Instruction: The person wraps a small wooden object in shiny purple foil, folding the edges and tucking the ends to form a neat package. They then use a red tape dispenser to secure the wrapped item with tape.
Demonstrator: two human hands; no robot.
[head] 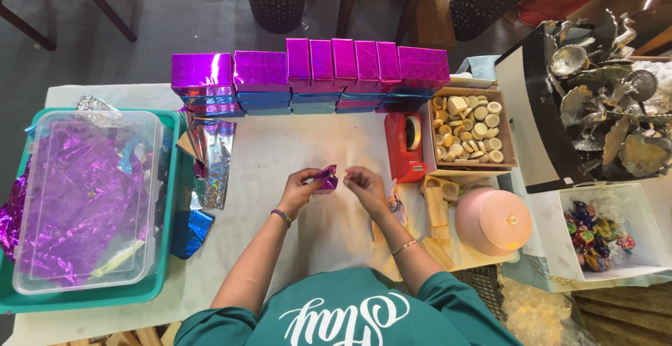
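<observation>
Left grip pinches a small purple foil-wrapped piece above the white-covered table — right grip loosely curled just beside it, holding nothing visible. Red tape dispenser stands near.

We seem to be in a small gift-packing workshop: the white-covered bench carries a row of boxes wrapped in shiny magenta foil, a red tape dispenser and an open cardboard box of round wooden discs. Beside them we see a clear plastic tub of purple foil sheets and a tray of silver metal ornaments.
</observation>
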